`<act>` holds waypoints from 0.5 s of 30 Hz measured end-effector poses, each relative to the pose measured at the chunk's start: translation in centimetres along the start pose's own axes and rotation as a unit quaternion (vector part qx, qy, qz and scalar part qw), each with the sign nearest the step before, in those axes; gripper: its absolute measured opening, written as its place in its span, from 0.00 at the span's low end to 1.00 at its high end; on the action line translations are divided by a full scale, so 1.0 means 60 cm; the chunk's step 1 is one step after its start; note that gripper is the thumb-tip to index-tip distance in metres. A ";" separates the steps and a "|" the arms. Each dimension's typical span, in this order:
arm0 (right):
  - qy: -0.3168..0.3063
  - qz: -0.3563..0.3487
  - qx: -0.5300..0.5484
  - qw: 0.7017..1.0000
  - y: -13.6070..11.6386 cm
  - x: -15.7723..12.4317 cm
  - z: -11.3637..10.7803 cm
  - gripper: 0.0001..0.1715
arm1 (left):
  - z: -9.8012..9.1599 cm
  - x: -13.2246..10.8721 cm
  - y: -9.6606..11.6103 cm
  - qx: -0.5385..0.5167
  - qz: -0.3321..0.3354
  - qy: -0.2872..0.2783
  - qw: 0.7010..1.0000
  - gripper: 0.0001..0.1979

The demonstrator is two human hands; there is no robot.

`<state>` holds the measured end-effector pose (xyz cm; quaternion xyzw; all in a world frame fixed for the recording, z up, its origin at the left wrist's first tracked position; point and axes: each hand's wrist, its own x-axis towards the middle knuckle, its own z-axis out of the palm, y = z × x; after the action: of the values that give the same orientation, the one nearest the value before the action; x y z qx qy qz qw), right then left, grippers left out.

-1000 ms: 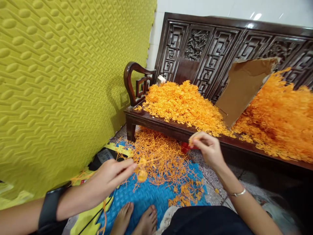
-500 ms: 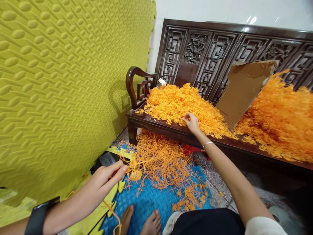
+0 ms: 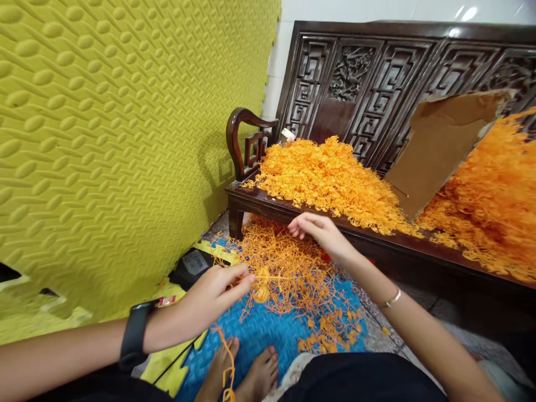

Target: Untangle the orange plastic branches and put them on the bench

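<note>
My left hand (image 3: pixel 230 282) is closed in a pinch on an orange plastic piece (image 3: pixel 262 286), which has rounded openwork parts and a thin stem pointing right. An orange strand (image 3: pixel 228 357) hangs below that hand's wrist; whether it joins the held piece is hidden. My right hand (image 3: pixel 318 231) hovers in front of the bench edge, fingers loosely bent, with nothing visible in them. Behind it, a heap of small orange pieces (image 3: pixel 322 173) lies on the dark wooden bench (image 3: pixel 288 209). Beneath my hands spreads a tangle of thin orange stems (image 3: pixel 288 257) on the floor.
A cardboard sheet (image 3: pixel 448 151) stands on the bench between the heap and a second orange pile (image 3: pixel 498 206). A yellow foam mat (image 3: pixel 138 139) rises at left. Blue matting (image 3: pixel 251 329) lies under bare feet (image 3: pixel 259 371). A dark object (image 3: pixel 192 265) sits beside the mat.
My right hand has drawn back from the heap on the bench, down and left toward my left hand. My left hand has moved right, still pinching the orange piece. The view has shifted slightly.
</note>
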<state>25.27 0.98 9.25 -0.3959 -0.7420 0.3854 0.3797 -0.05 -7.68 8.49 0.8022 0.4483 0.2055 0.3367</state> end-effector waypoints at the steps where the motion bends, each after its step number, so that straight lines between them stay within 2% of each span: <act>1: -0.055 0.001 0.031 0.998 -0.020 -0.019 0.022 0.19 | 0.003 0.002 0.005 0.000 0.001 -0.011 1.000 0.17; 4: -0.187 0.024 0.045 0.981 -0.055 -0.057 0.066 0.18 | 0.009 0.005 0.018 0.005 0.013 -0.034 0.999 0.16; 7: -0.233 0.048 0.041 0.970 -0.060 -0.072 0.073 0.14 | 0.013 0.005 0.025 0.011 0.026 -0.035 0.999 0.16; 9: -0.217 0.067 0.077 0.971 -0.055 -0.074 0.068 0.11 | 0.015 0.005 0.026 0.015 0.027 -0.033 0.999 0.16; 15: -0.081 0.143 0.185 0.969 -0.033 -0.069 0.059 0.10 | 0.017 0.010 0.026 0.010 0.019 -0.024 0.999 0.17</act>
<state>23.29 -4.40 8.44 -0.3882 -0.6214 0.5975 0.3260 1.82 -8.11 8.92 0.8186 0.4265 0.1887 0.3352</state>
